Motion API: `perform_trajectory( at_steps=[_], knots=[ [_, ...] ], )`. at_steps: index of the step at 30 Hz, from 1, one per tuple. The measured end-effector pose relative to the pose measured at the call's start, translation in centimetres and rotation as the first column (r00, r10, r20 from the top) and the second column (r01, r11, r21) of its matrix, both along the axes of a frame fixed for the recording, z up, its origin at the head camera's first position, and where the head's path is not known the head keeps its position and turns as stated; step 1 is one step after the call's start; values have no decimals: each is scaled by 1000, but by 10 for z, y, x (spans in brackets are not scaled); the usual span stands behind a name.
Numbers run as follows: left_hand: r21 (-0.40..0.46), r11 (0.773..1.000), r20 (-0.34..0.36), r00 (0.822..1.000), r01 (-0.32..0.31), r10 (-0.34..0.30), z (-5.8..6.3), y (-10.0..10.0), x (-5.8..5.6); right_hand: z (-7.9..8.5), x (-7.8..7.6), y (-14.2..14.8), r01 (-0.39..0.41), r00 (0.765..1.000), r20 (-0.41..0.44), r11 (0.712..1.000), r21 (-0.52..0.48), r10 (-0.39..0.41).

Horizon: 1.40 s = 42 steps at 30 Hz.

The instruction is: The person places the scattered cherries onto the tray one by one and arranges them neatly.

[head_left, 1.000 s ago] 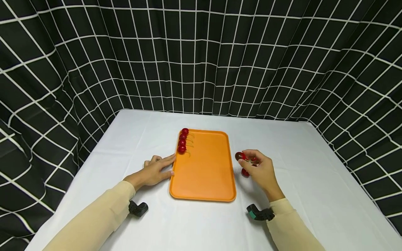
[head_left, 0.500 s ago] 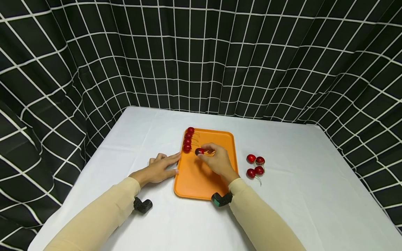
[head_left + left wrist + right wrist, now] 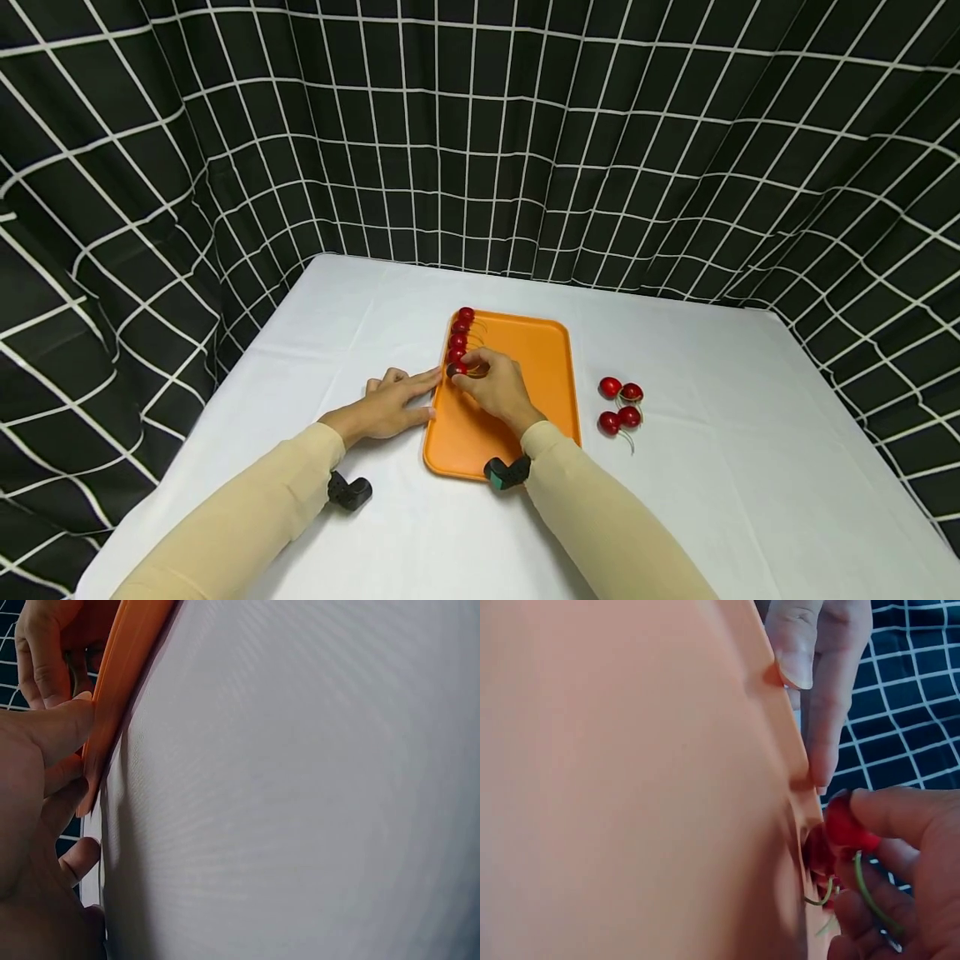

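Observation:
My right hand pinches a dark red cherry between thumb and fingers, over the left side of the orange tray. In the right wrist view the held cherry has a green stem hanging down. Just beyond it, a row of several cherries lies along the tray's left rim, stems pointing right. My left hand rests its extended fingers and thumb against the tray's left edge. The left wrist view shows the left hand touching the tray's side wall.
Right of the tray, several more cherries with stems lie clustered on the white cloth. Black curtains with a white grid enclose the back and sides of the table. A black wrist device sits on the right wrist.
My right hand has carried the cherry from the right-hand cluster leftward across the tray to the near end of the row. The left hand stays at the tray's edge; the view shifted slightly.

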<state>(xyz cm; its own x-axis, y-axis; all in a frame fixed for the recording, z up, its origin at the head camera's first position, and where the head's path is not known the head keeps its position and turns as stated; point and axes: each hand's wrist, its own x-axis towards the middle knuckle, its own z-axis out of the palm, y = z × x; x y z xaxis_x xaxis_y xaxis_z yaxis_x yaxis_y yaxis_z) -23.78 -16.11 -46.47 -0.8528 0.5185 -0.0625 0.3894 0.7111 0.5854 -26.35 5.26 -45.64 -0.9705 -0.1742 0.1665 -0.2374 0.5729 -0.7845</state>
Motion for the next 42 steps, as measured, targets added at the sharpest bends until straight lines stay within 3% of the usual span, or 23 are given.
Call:
perform_trajectory(
  at_steps=[7,24,42],
  knots=[
    [-1,1000,-2,1000,-1,1,2,2,1,-8,-2,0,5,999,-47,999,32,-3],
    [-9,1000,-12,1000,-2,2,5,4,1,-6,-3,0,24,999,-31,996,83,-21],
    [-16,1000,-19,1000,-9,9,-4,3,0,-8,-3,-2,24,1000,-14,996,82,-23]
  ],
)
